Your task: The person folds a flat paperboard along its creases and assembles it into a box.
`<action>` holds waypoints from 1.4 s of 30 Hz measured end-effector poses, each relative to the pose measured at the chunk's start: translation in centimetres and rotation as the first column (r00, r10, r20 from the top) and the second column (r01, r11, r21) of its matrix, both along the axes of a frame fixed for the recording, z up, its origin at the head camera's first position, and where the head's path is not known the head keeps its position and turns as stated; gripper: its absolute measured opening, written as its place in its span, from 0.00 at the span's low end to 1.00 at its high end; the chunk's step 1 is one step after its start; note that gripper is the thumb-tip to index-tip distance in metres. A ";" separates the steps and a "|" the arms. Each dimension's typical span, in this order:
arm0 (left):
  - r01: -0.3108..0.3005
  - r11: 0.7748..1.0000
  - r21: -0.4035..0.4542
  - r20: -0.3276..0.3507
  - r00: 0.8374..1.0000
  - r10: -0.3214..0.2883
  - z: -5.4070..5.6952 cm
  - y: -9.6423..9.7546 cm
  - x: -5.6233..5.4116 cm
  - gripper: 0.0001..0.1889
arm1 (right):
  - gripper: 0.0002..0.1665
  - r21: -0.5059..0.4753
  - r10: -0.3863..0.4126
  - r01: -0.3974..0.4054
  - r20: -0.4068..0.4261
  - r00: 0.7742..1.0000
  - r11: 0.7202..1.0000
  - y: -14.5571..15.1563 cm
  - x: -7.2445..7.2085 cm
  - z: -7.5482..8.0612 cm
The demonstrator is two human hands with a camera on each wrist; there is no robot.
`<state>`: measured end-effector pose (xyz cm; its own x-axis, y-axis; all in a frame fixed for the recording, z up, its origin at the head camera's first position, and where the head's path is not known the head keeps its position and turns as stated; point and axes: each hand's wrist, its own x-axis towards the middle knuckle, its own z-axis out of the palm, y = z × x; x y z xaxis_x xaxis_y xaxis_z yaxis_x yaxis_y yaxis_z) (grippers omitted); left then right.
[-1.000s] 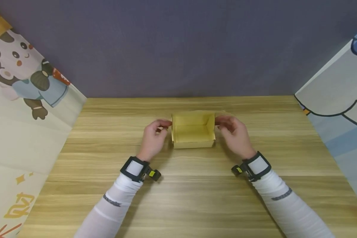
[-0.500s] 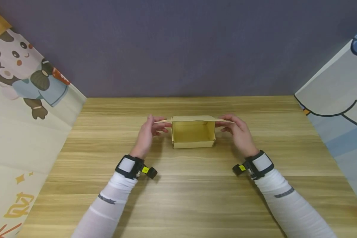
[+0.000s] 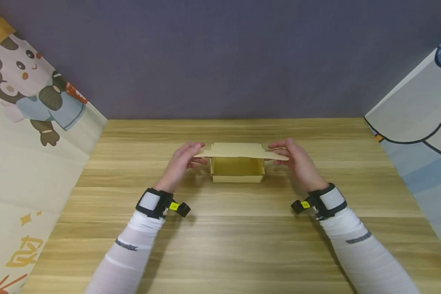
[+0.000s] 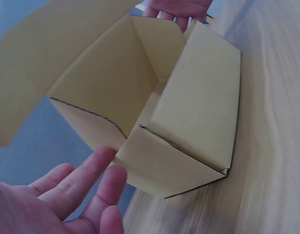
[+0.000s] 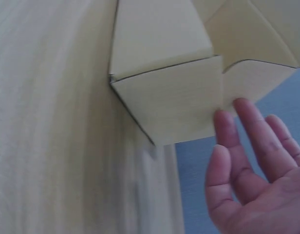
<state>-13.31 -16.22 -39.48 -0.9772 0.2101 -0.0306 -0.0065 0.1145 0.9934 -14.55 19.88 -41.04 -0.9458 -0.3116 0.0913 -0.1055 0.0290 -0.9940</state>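
Note:
A small tan cardboard box stands on the wooden table with its front facing me. Its lid leans forward over the opening, and the lid's side wings reach out toward both hands; the inside still shows beneath it. At the box's left side, my left hand has its fingers loosely extended, fingertips against the side wall. My right hand mirrors it, fingertips at or very near the right wall. Neither wrist view shows the lid between thumb and fingers.
The wood-grain table spreads around the box. A dark blue-grey wall rises behind it. Printed cartoon panels flank the table, a left panel and a right panel. Each wrist wears a strapped camera.
The lid has swung forward and down from behind, now partly covering the opening. Both hands have shifted slightly outward, and their fingers have loosened. The box has stayed nearly in place.

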 end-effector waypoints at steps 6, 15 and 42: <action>0.060 0.998 0.030 0.069 0.996 -0.062 0.4 -0.5 0.0 0.30 | 0.40 0.116 0.036 -0.038 0.019 0.999 0.993 0.2 0.1 0.9; 0.130 0.986 0.101 0.112 0.984 -0.141 0.9 -0.8 0.1 0.30 | 0.30 0.267 0.052 -0.067 0.063 0.997 0.961 0.1 0.5 2.1; 0.140 0.979 -0.148 0.174 0.978 -0.114 -0.8 0.0 0.4 0.34 | 0.42 0.398 0.108 -0.153 0.132 0.985 0.905 -0.8 0.9 0.4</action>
<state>-12.87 -16.19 -40.27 -0.9216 0.3120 -0.2308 -0.1428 0.2805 0.9492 -13.67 19.09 -40.63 -0.8913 -0.4218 -0.1661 -0.0324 0.4248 -0.9047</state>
